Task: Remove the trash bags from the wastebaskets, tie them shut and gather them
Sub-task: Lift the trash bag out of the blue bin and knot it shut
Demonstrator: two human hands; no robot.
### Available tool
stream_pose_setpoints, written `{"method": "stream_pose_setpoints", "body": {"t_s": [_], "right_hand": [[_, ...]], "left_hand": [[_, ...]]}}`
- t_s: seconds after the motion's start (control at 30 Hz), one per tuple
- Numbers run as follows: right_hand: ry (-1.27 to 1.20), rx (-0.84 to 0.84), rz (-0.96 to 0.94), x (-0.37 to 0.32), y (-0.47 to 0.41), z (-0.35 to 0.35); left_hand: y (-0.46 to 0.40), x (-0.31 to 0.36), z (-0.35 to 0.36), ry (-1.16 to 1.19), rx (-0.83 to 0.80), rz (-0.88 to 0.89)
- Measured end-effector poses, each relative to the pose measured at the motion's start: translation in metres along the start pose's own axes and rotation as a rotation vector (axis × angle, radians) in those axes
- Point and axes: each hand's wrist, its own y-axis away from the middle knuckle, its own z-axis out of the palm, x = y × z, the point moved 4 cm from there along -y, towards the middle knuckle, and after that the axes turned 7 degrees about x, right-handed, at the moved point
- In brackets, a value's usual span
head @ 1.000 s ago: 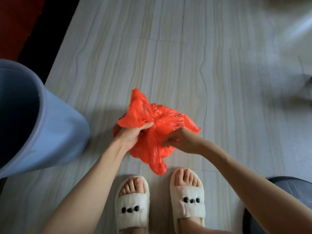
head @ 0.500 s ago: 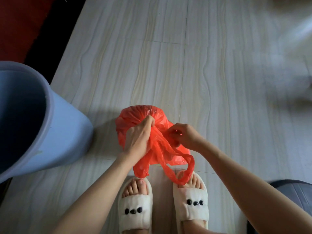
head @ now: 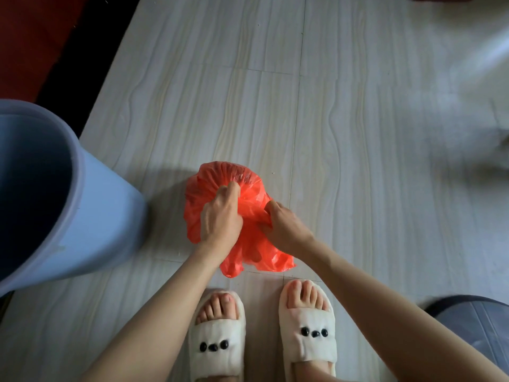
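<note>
A red plastic trash bag rests on the pale floor just ahead of my feet. My left hand clamps down on its gathered top from above. My right hand pinches the bunched plastic on the bag's right side, close against the left hand. Loose ends of the bag spill out toward me below both hands. A light blue wastebasket stands to the left, and no bag shows in the part of its dark inside that is in view.
My feet in white slippers stand right behind the bag. A dark grey rounded object sits at the lower right corner. A dark strip and red surface border the floor at the upper left.
The bag's upright flaps have been pulled down and bunched toward me. Both hands have drawn together on the gathered plastic and the hanging loop is gone.
</note>
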Motion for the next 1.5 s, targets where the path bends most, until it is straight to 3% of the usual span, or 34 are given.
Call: {"method": "stream_pose_setpoints", "body": {"t_s": [0.13,0.23,0.3,0.33,0.53,0.7,0.93,1.1,1.2,1.33,1.5], "right_hand": [[0.002,0.101,0.052,0.011,-0.002,-0.012],[0.032,0.120,0.063,0.014,-0.005,-0.020],[0.054,0.116,0.039,0.013,-0.005,-0.023],[0.066,0.110,0.023,0.012,-0.005,-0.023],[0.077,0.110,-0.057,0.006,-0.001,-0.024],[0.066,0.088,-0.093,0.010,0.003,-0.026],[0.078,0.013,-0.252,0.005,0.018,-0.022],[0.014,0.085,-0.168,0.004,0.013,-0.018],[-0.004,0.145,-0.174,0.001,0.012,-0.016],[0.002,0.172,-0.245,-0.009,0.015,-0.013],[0.096,0.178,-0.299,-0.012,0.015,-0.013]], "left_hand": [[-0.001,-0.005,0.005,0.317,-0.242,-0.320],[0.007,-0.010,0.009,0.651,-0.541,-0.496],[0.013,-0.013,0.009,0.795,-0.694,-0.554],[0.014,-0.016,0.008,0.777,-0.695,-0.541],[0.009,-0.015,0.000,0.330,-0.497,-0.243],[0.009,0.001,-0.009,0.149,-0.402,0.018],[0.007,-0.005,-0.011,0.187,-0.244,-0.058],[0.010,-0.004,0.000,0.248,-0.281,0.059],[0.008,-0.005,-0.007,0.114,-0.067,0.153],[0.006,-0.005,-0.015,-0.036,0.147,0.104],[0.002,-0.008,-0.009,-0.048,0.111,0.002]]}}
